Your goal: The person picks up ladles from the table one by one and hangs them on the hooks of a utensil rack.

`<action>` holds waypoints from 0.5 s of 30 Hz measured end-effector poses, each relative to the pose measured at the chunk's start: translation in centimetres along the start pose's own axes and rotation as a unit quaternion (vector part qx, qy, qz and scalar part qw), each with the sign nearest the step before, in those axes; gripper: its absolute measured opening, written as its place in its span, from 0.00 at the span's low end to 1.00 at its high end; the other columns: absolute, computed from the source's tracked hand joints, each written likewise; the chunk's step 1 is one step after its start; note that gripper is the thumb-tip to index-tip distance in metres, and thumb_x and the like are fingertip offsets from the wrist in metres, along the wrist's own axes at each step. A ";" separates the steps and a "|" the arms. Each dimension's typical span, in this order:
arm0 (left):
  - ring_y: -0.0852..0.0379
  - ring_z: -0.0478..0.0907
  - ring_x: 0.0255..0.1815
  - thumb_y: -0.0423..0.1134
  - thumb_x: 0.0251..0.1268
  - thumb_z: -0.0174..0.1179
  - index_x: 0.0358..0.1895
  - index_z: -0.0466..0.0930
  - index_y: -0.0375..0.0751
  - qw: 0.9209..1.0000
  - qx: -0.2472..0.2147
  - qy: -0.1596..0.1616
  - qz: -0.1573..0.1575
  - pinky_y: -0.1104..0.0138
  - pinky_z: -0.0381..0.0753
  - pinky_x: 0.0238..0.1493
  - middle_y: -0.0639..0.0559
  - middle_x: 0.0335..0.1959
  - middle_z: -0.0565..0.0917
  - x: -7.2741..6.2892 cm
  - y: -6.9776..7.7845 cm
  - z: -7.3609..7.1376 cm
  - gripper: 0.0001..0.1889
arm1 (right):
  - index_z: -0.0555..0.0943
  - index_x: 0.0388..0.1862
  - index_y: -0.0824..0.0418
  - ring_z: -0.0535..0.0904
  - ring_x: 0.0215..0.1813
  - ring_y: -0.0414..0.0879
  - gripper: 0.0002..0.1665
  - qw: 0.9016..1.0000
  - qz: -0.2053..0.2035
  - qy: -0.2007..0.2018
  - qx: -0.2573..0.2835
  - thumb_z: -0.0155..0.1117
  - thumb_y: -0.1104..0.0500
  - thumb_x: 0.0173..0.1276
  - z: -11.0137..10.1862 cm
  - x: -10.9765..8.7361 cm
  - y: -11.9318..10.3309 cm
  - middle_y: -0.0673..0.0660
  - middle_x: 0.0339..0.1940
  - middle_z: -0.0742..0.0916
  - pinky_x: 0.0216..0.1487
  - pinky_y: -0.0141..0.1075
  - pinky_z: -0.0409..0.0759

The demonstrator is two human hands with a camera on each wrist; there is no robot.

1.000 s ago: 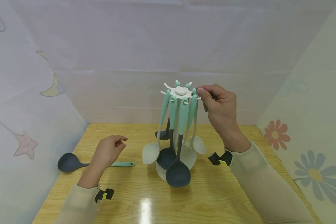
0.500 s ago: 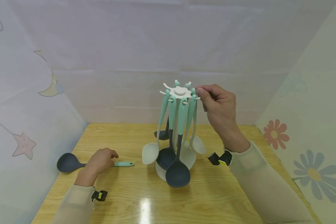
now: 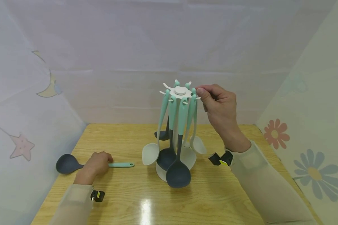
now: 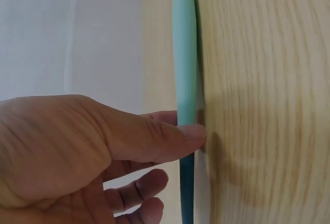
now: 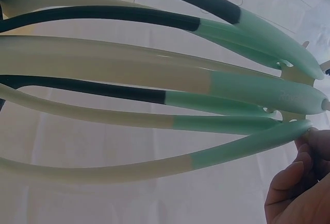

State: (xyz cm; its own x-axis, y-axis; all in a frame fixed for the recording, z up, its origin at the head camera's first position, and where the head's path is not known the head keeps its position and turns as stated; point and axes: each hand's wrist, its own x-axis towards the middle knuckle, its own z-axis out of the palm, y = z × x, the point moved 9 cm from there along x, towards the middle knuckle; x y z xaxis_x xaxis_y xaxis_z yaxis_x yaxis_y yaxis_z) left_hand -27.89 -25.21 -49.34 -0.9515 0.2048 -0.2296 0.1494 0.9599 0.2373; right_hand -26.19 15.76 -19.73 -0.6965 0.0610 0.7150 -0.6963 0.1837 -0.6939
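A ladle with a dark grey bowl and a mint-green handle lies on the wooden table at the left, its bowl pointing left. My left hand pinches it between thumb and index finger where green meets dark grey, as the left wrist view shows; the other fingers are bent below. A white utensil rack stands upright in the middle, mint-handled tools hanging from its hooks. At its right side, my right hand pinches the rim of the rack by a hook, right at a handle's end; the fingers hide that hook.
From the rack hang a dark ladle in front, a white spoon at the left, another white utensil at the right and several more. The table is bounded by a back wall and patterned side walls.
My left hand has come down and leftward onto the ladle's handle and now pinches it. The right hand keeps its hold on the rack, and the ladle lies where it was.
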 end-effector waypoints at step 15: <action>0.45 0.83 0.39 0.23 0.57 0.69 0.43 0.88 0.38 1.000 -0.015 0.016 -0.006 0.50 0.85 0.44 0.46 0.38 0.88 0.4 -1.4 0.4 0.11 | 0.88 0.45 0.76 0.68 0.20 0.39 0.08 1.000 -0.003 -0.002 -0.006 0.67 0.69 0.75 -0.1 0.0 -0.1 0.42 0.24 0.80 0.23 0.29 0.67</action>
State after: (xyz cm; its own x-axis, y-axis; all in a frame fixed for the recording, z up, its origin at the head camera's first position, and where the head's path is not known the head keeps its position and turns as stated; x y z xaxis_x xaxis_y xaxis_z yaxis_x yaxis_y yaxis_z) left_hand -28.36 -26.37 -50.12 -0.9615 0.1864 -0.2019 0.1301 0.9560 0.2631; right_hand -26.07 15.79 -19.68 -0.6925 0.0563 0.7193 -0.6988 0.1955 -0.6881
